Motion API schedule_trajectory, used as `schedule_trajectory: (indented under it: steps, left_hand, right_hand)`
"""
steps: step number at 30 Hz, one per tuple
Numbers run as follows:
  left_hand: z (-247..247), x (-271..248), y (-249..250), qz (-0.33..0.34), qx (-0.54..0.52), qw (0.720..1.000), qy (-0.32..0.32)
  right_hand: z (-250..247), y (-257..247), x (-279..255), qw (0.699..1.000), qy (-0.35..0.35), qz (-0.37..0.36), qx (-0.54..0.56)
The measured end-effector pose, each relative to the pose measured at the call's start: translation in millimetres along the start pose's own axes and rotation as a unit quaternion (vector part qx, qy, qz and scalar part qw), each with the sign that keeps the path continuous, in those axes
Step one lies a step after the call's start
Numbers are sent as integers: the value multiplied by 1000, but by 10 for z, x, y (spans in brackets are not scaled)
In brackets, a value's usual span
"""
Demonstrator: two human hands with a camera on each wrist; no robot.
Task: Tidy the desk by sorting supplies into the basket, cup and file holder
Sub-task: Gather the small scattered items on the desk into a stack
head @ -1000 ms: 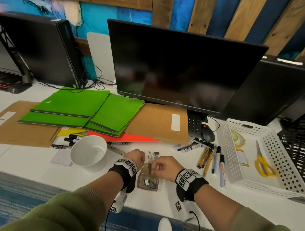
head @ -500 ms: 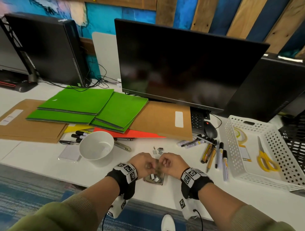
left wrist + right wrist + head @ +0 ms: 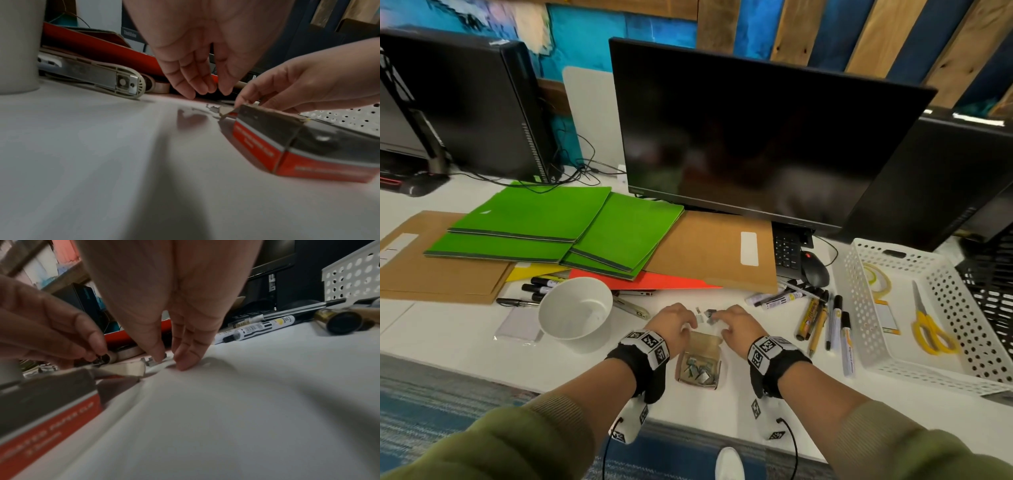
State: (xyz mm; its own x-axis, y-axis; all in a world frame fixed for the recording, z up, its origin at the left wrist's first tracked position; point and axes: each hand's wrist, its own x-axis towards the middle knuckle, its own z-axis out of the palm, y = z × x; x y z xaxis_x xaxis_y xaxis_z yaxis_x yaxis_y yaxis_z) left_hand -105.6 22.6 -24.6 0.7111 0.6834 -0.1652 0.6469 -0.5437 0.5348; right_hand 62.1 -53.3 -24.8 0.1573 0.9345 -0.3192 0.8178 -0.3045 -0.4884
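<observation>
- The person is gathering the loose binder clips (image 3: 705, 314) lying on the white desk (image 3: 465, 346) just beyond the open paper clip box (image 3: 700, 359), which is sitting between the two wrists with several clips already inside.
- The right hand (image 3: 736, 325) is pinching one small metal clip against the desk, thumb and forefinger (image 3: 185, 358) closing on it.
- The left hand (image 3: 674, 322) is hovering beside the box with fingers loosely bent; whether it is pinching a clip is hard to tell, as the wrist views disagree.
- Doing this well probably means lifting each clip fully clear before carrying it over the box flap, then dropping it low so it is not bouncing out.
- The white basket (image 3: 866, 342) is waiting to the right, the white cup (image 3: 575, 308) to the left.
</observation>
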Motion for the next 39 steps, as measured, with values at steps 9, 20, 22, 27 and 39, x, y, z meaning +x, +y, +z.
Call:
schedule_trajectory:
  steps: [9, 20, 22, 27, 39]
  left_hand:
    - [-12, 296, 67, -21, 71, 996, -43]
    - [20, 444, 113, -52, 123, 988, -78]
    - [22, 447, 125, -54, 130, 987, -73]
    - [7, 409, 142, -58, 137, 987, -63]
    - [-67, -171, 221, 40, -14, 999, 20]
  right_hand:
    - [5, 46, 77, 1000, -4, -4, -19]
    - [-13, 114, 91, 998, 37, 26, 32]
    - [-38, 88, 68, 996, 30, 37, 71]
    - [-103, 20, -86, 986, 30, -1, 163]
    - [98, -1, -390, 986, -1, -94, 139]
